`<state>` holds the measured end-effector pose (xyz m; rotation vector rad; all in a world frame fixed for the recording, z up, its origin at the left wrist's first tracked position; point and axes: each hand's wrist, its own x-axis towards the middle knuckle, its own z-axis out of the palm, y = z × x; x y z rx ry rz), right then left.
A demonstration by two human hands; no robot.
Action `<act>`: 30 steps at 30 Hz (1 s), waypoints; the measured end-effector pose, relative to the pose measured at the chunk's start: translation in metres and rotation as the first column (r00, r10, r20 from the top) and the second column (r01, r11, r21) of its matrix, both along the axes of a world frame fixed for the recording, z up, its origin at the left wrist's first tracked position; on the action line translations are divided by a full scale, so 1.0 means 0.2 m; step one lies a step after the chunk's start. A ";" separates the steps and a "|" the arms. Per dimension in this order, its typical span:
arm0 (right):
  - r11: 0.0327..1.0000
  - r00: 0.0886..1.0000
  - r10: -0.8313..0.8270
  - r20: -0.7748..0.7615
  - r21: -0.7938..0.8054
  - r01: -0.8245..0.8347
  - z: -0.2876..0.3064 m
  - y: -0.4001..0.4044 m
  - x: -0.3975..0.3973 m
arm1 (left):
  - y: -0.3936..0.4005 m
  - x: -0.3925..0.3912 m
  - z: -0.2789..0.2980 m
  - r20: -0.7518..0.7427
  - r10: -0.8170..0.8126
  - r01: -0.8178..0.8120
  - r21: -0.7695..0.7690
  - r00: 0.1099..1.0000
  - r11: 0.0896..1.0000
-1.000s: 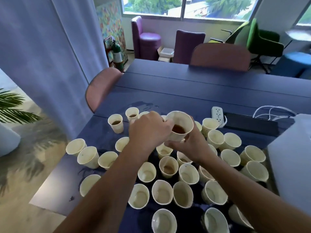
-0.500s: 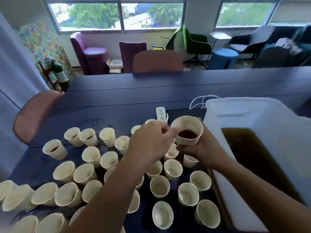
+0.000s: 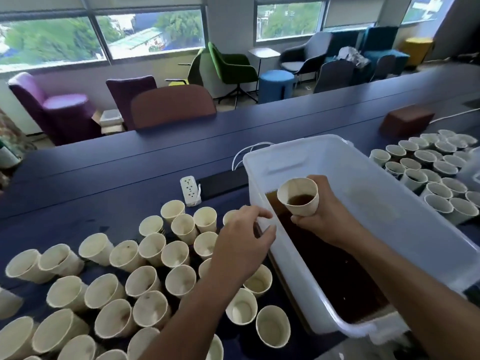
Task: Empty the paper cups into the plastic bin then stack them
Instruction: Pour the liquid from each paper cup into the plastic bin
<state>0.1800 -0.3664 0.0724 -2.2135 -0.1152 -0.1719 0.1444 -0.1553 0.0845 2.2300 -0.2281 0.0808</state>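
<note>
The right hand point(image 3: 320, 214) grasps a paper cup point(image 3: 298, 196) round its lower half, upright, directly over the brown liquid in the white plastic bin point(image 3: 405, 245), so tipping it should pour straight down. The cup is cream, with dark liquid in its bottom. The left hand point(image 3: 241, 237), fingers loosely bent and holding nothing, hovers at the bin's left wall above the cups point(image 3: 145, 279) crowding the counter point(image 3: 109, 183).

A white power strip point(image 3: 191, 190) lies on the long dark blue table point(image 3: 104, 178), touching a black panel point(image 3: 223, 181), white cables point(image 3: 249, 152) looping behind. Further right, a brown box point(image 3: 406, 123) sits on the tabletop. Beyond it, a brown chair point(image 3: 172, 105), purple armchairs point(image 3: 52, 107), a green swivel chair point(image 3: 231, 66), a blue stool point(image 3: 276, 85) under the windows point(image 3: 104, 35).
</note>
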 end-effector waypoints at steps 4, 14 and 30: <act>0.997 0.999 -0.046 -0.026 -0.055 0.045 -0.06 -0.09 0.00 | -0.09 0.02 -0.08 0.030 -0.130 0.127 0.063 0.991 0.990; 0.978 0.987 -0.123 -0.100 -0.183 0.104 -0.17 -0.15 0.03 | -0.13 0.06 -0.15 -0.162 -0.210 0.245 0.244 0.964 0.938; 0.859 0.976 -0.187 -0.112 -0.500 0.107 -0.23 -0.15 0.08 | -0.11 0.06 -0.19 -0.168 -0.195 0.227 0.200 0.966 0.953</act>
